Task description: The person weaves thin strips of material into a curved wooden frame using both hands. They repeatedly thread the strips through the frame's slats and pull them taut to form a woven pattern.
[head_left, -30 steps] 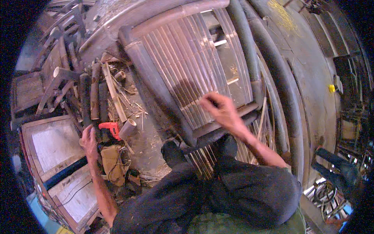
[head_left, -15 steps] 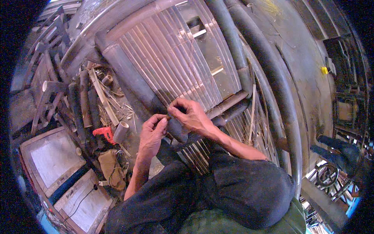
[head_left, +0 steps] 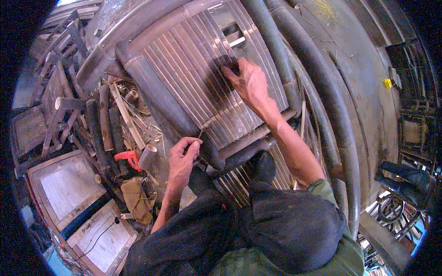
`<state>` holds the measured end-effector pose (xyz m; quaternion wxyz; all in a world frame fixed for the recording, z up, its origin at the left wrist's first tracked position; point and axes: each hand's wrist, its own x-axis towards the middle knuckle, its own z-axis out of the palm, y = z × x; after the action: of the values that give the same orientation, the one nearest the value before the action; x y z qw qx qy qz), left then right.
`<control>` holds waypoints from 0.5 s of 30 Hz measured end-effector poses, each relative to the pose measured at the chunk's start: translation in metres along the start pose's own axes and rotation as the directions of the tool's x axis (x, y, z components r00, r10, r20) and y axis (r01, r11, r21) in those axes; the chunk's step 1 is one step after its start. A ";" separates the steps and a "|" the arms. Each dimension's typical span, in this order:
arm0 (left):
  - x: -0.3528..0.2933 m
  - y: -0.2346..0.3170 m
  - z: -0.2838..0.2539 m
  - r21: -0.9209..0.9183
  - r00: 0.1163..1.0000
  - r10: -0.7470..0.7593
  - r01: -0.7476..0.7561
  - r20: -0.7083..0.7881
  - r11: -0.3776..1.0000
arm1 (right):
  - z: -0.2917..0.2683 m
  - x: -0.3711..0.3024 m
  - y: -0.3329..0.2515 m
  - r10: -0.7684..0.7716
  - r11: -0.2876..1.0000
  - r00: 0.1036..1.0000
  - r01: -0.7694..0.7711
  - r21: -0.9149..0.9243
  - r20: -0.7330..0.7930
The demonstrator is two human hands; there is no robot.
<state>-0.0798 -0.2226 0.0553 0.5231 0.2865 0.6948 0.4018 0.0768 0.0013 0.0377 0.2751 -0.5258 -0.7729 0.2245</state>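
Before me lies a bamboo seat panel of narrow parallel slats (head_left: 179, 60), framed by thick dark bamboo poles (head_left: 159, 94). Close to the frame's near left corner, my left hand (head_left: 183, 156) is closed in a pinch between thumb and forefinger. A short, thin brownish strand (head_left: 201, 133) sticks up from those fingertips. Farther off and to the right, my right hand (head_left: 252, 85) is over the slats beside an open gap in the panel. Its fingers are curled together; whatever they may hold is hidden.
An orange-red power tool (head_left: 128, 158), a cut bamboo tube (head_left: 148, 156) and a tan pouch (head_left: 136, 195) lie at left, among bamboo offcuts. Two pale framed panels (head_left: 66, 184) stand at lower left. Long dark bamboo poles (head_left: 317, 69) curve along the right. A person's dark-clothed legs (head_left: 403, 179) show far right.
My right hand has moved away from my left, up and across the slats toward the gap. My left hand stays near the frame corner, still pinching.
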 end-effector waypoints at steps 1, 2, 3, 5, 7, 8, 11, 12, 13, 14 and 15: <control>0.001 0.004 0.004 0.007 1.000 -0.019 0.019 0.016 1.000 | 0.003 0.000 0.000 -0.020 0.999 1.000 0.019 -0.048 -0.007; 0.002 0.007 0.008 0.013 0.999 -0.037 0.036 0.032 0.999 | 0.002 0.001 -0.001 -0.002 0.998 1.000 0.002 -0.069 0.002; 0.002 0.007 0.011 0.022 0.999 -0.024 0.023 0.043 0.999 | 0.003 0.001 -0.001 0.007 0.997 1.000 -0.007 -0.073 -0.004; 0.003 0.006 0.014 0.040 0.998 0.001 -0.003 0.066 0.999 | 0.005 0.001 0.000 0.024 0.996 1.000 -0.025 -0.083 -0.017; 0.003 0.004 0.015 0.036 0.997 0.001 -0.004 0.072 0.999 | 0.005 0.002 0.000 -0.003 0.998 1.000 0.003 -0.069 -0.006; 0.003 0.003 0.016 0.036 0.997 0.002 -0.005 0.077 0.999 | 0.004 0.003 0.000 -0.015 0.998 1.000 0.015 -0.062 -0.003; 0.004 -0.003 0.018 0.013 0.994 0.023 -0.025 0.110 1.000 | 0.008 0.005 0.009 -0.021 0.999 1.000 0.021 -0.039 0.002; 0.004 -0.006 0.018 0.030 0.994 0.015 -0.019 0.108 0.999 | 0.008 0.004 0.008 -0.028 0.998 1.000 0.028 -0.053 0.006; 0.004 -0.008 0.018 0.048 0.994 0.007 -0.012 0.107 0.999 | 0.007 0.003 0.007 -0.035 0.997 0.999 0.036 -0.067 0.011; 0.004 -0.009 0.018 0.066 0.994 -0.001 -0.006 0.105 0.998 | 0.006 0.003 0.005 -0.042 0.996 0.999 0.043 -0.080 0.015; 0.003 -0.009 0.019 0.059 0.994 -0.009 0.003 0.108 0.998 | 0.006 0.003 0.005 -0.057 0.994 0.998 0.057 -0.091 0.006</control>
<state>-0.0627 -0.2194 0.0438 0.5527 0.3210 0.6777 0.3636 0.0756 0.0056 0.0306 0.2558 -0.5152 -0.7976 0.1818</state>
